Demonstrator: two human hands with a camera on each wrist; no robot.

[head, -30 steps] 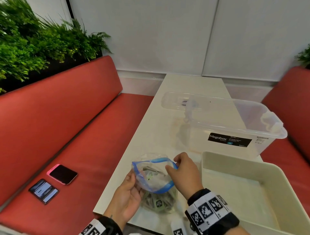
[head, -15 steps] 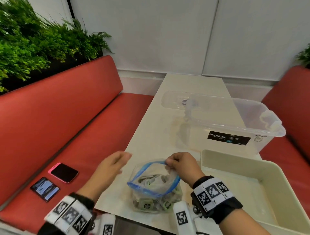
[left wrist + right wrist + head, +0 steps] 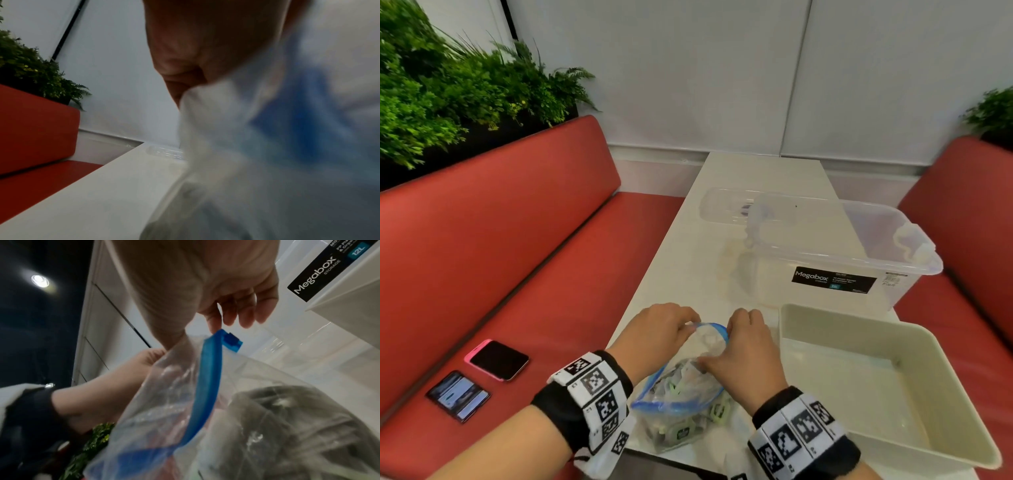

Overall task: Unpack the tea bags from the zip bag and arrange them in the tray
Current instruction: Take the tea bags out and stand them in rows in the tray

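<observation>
Zip bag (image 3: 681, 387): clear plastic, blue zip strip, standing at the near edge of the white table (image 3: 688, 267), its mouth spread.

Head view. Left hand (image 3: 654, 332) pinches the far left of the blue rim; right hand (image 3: 743, 349) pinches the right side of the rim, thumb pressed on the plastic. Tea bags (image 3: 683, 433), pale green tags with dark panels, lie heaped in the bag's bottom; print on them too small to read. Cream tray (image 3: 962, 442) sits just right of the bag. Clear storage box (image 3: 852, 260) stands behind the tray, black label reading "Megabox". Two phones lie on the red bench (image 3: 517, 274): pink-cased phone (image 3: 498, 359), screen dark, and second phone (image 3: 458, 395), screen lit. Both wrists carry bands of black-and-white square markers.

Left wrist view. Left hand (image 3: 205, 48) close and blurred, bag plastic against it; grip cannot be told from here. Table edge, red bench, green plants (image 3: 30, 68).

Right wrist view. Right hand (image 3: 216, 288), thumb and forefinger pinching the rim beside the blue slider (image 3: 232, 342); other fingers loosely curled. Box label reads "Megabox STORAGE", "12L".
</observation>
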